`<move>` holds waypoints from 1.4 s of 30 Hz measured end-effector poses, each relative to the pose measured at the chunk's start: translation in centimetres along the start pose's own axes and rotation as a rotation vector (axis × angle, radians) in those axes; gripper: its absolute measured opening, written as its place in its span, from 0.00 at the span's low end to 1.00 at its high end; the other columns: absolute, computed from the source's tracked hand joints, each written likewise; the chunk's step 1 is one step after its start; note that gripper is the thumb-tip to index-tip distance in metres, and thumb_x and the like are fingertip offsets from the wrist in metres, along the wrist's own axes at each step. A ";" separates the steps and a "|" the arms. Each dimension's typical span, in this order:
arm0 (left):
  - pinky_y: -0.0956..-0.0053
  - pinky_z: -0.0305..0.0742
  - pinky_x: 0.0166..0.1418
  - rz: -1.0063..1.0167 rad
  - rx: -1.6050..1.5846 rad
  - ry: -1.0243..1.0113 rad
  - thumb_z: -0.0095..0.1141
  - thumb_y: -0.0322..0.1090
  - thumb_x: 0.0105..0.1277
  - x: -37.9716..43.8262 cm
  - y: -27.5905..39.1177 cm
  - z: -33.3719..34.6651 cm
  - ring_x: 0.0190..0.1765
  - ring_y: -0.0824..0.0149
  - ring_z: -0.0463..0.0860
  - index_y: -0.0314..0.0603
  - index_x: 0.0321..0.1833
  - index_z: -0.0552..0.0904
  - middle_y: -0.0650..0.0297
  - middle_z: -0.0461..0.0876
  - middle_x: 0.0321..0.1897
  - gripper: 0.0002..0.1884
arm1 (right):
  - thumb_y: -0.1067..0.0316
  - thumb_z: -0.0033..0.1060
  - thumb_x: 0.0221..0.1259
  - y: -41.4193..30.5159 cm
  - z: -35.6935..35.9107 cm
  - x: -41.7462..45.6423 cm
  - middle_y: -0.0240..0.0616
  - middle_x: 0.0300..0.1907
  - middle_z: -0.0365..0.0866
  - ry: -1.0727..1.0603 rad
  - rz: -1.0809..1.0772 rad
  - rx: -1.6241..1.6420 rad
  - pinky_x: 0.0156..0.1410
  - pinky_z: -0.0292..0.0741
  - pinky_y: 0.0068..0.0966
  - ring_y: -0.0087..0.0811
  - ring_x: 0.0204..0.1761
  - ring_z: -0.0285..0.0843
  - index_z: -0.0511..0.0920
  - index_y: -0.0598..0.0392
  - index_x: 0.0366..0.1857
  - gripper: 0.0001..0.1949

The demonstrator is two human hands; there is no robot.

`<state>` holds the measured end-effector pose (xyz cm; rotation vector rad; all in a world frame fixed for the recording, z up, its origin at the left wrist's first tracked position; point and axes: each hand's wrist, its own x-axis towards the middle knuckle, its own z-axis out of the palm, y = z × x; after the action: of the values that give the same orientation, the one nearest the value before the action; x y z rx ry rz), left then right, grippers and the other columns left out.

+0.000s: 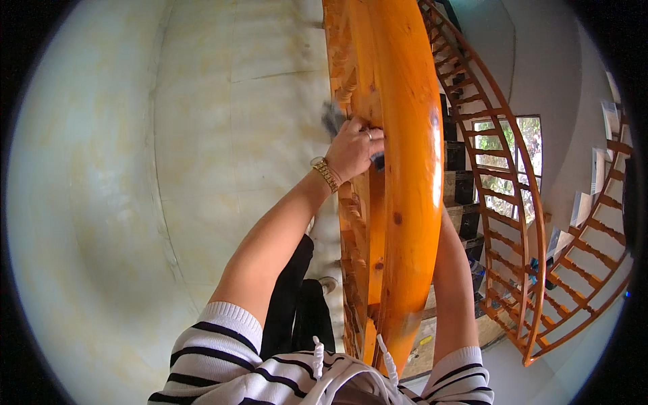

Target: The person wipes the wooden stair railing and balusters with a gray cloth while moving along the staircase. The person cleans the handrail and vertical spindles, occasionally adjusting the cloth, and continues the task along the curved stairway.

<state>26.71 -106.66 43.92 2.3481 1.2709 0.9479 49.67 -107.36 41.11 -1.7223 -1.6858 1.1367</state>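
Observation:
A thick varnished wooden handrail (pixel 405 172) runs lengthwise in front of me, with a lower wooden rail (pixel 375 223) and turned balusters (pixel 350 212) under it. My left hand (pixel 357 147), with a ring and a gold-coloured watch at the wrist, is at the handrail's left side by the lower rail. It grips a dark grey cloth (pixel 333 117), which pokes out on both sides of the fingers. My right forearm reaches down along the far side of the handrail, and the hand itself is hidden behind the wood.
Pale tiled floor (pixel 243 131) stretches to the left, where my feet stand. Beyond the handrail, a stairwell drops away with dark-fronted steps (pixel 463 187), another wooden balustrade (pixel 526 202) and a window (pixel 529 136). A small yellow object (pixel 426 340) lies below on the right.

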 end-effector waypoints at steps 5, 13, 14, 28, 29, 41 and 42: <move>0.63 0.72 0.52 -0.218 -0.022 0.063 0.55 0.22 0.52 -1.8 1.6 1.1 0.47 0.57 0.71 0.53 0.45 0.85 0.77 0.81 0.48 0.19 | 0.65 0.55 0.61 -0.7 -0.1 -2.2 0.41 0.33 0.81 -0.008 -0.016 -0.055 0.40 0.76 0.32 0.35 0.34 0.79 0.76 0.60 0.44 0.12; 0.62 0.69 0.52 0.021 -0.045 -0.040 0.56 0.18 0.45 -2.6 -0.7 -1.0 0.48 0.56 0.71 0.53 0.47 0.82 0.77 0.80 0.52 0.25 | 0.64 0.55 0.60 -2.0 -0.1 -2.3 0.43 0.34 0.79 0.016 -0.043 -0.101 0.42 0.75 0.34 0.39 0.36 0.78 0.77 0.59 0.44 0.12; 0.63 0.68 0.52 0.041 -0.068 -0.029 0.55 0.16 0.45 -1.4 -1.8 -1.1 0.48 0.56 0.71 0.52 0.47 0.82 0.76 0.80 0.52 0.26 | 0.64 0.55 0.60 -2.1 0.0 -1.8 0.43 0.34 0.79 0.026 -0.055 -0.104 0.43 0.75 0.35 0.40 0.36 0.77 0.77 0.59 0.44 0.12; 0.65 0.70 0.53 -0.111 -0.052 0.099 0.57 0.20 0.47 -1.5 -0.6 -0.5 0.49 0.57 0.72 0.51 0.46 0.83 0.71 0.82 0.46 0.21 | 0.63 0.54 0.59 -5.7 0.4 -0.4 0.46 0.36 0.76 0.096 -0.358 -0.157 0.47 0.73 0.39 0.47 0.38 0.75 0.77 0.57 0.43 0.12; 0.66 0.69 0.53 -0.172 -0.086 0.105 0.56 0.20 0.47 -2.2 -0.4 -0.5 0.48 0.56 0.73 0.50 0.46 0.83 0.70 0.83 0.45 0.21 | 0.63 0.54 0.59 -6.0 1.1 0.2 0.46 0.36 0.76 0.094 -0.408 -0.141 0.47 0.73 0.39 0.47 0.39 0.75 0.77 0.57 0.43 0.12; 0.65 0.69 0.62 -0.482 -0.888 -0.243 0.51 0.40 0.69 -6.4 9.1 0.4 0.57 0.59 0.74 0.39 0.60 0.74 0.57 0.76 0.56 0.20 | 0.76 0.62 0.50 -2.3 -2.5 -7.5 0.47 0.34 0.79 0.044 -0.329 0.071 0.42 0.77 0.34 0.45 0.38 0.79 0.79 0.56 0.45 0.15; 0.64 0.69 0.64 -0.292 -0.722 -0.333 0.50 0.41 0.70 -5.6 10.5 -0.1 0.58 0.58 0.74 0.39 0.62 0.73 0.57 0.75 0.59 0.21 | 0.77 0.64 0.48 -1.5 -2.9 -9.0 0.46 0.34 0.80 0.032 -0.269 0.135 0.41 0.76 0.34 0.44 0.36 0.79 0.79 0.56 0.45 0.17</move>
<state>31.04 -117.19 47.48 1.6208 0.8996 0.7177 52.00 -115.22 45.95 -1.3759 -1.7177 1.0656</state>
